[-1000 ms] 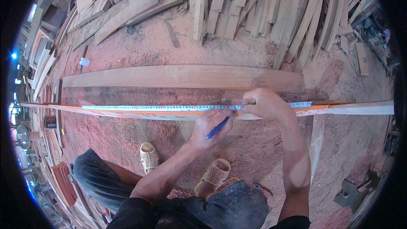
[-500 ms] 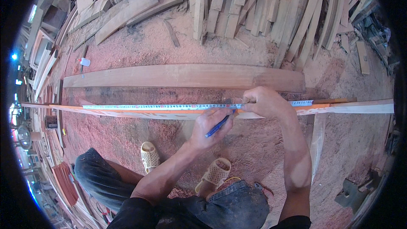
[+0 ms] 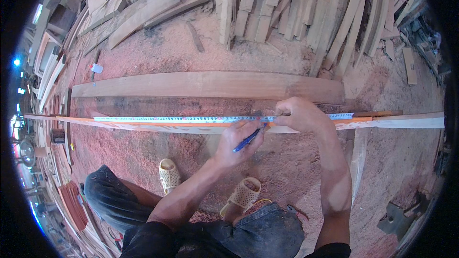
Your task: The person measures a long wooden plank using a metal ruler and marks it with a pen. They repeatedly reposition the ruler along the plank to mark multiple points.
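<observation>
measuring, with pen poised

head view: the left hand (image 3: pixel 234 144) pinches a blue pen (image 3: pixel 246 142) beside the tape measure (image 3: pixel 201 119), stretched along a long orange-edged board (image 3: pixel 353 122). the right hand (image 3: pixel 304 115) curls over it, its grip unclear to me. marking, i'd judge; the next stroke needs a still tape.

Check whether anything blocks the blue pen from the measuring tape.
Nothing visible does. The left hand holds the blue pen angled toward the measuring tape; the right hand covers part of the tape just to the right. Whether the tip touches is too small to tell.
</observation>
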`<state>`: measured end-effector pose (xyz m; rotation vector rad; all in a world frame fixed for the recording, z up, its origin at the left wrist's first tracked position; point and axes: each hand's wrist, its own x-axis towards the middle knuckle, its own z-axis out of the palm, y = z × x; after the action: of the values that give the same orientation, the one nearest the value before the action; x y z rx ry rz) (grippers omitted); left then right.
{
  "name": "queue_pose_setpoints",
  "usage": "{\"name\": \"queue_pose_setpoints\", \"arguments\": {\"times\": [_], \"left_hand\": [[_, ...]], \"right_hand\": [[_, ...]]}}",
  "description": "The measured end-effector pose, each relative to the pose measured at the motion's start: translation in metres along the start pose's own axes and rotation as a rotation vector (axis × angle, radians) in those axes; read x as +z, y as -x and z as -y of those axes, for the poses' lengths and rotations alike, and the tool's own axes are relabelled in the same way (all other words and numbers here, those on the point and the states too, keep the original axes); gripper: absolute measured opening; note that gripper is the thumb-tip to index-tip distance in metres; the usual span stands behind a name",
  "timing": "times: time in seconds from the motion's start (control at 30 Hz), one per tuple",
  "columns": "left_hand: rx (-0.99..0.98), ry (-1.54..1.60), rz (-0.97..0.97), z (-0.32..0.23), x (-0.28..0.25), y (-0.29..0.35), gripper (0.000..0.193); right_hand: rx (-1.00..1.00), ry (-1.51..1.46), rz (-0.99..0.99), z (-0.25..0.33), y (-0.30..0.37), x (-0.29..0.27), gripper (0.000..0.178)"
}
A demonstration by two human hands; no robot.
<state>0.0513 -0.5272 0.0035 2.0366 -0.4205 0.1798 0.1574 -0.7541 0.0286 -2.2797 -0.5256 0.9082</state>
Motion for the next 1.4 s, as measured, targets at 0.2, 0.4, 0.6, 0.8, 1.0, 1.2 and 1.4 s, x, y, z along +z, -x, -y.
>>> {"name": "queue_pose_setpoints", "arguments": {"times": [0.2,0.4,0.6,0.8,1.0,1.2,1.4], "left_hand": [[-0.045,-0.097,-0.133,0.002,-0.052,-0.01,0.014],[-0.38,-0.425,0.438,0.022,-0.136,-0.015,0.021],[-0.32,-0.398,0.362,0.032,-0.135,-0.005,0.019],[-0.288,-0.341,0.402,0.039,-0.138,-0.008,0.016],[-0.255,-0.354,0.405,0.039,-0.138,-0.008,0.016],[-0.367,-0.388,0.411,0.032,-0.137,-0.006,0.024],[-0.203,-0.133,-0.166,0.025,-0.122,0.003,0.033]], "right_hand": [[-0.064,-0.001,-0.044,-0.012,-0.002,0.005,0.027],[-0.108,0.076,-0.033,-0.014,-0.001,0.002,0.029],[-0.079,0.002,-0.048,-0.043,0.034,-0.029,0.022],[0.041,-0.045,-0.03,-0.062,0.041,-0.033,0.019],[0.03,-0.039,-0.002,-0.059,0.038,-0.036,0.023],[0.023,-0.054,0.001,-0.059,0.039,-0.035,0.022],[-0.001,-0.037,0.02,-0.064,0.036,-0.035,0.021]]}}
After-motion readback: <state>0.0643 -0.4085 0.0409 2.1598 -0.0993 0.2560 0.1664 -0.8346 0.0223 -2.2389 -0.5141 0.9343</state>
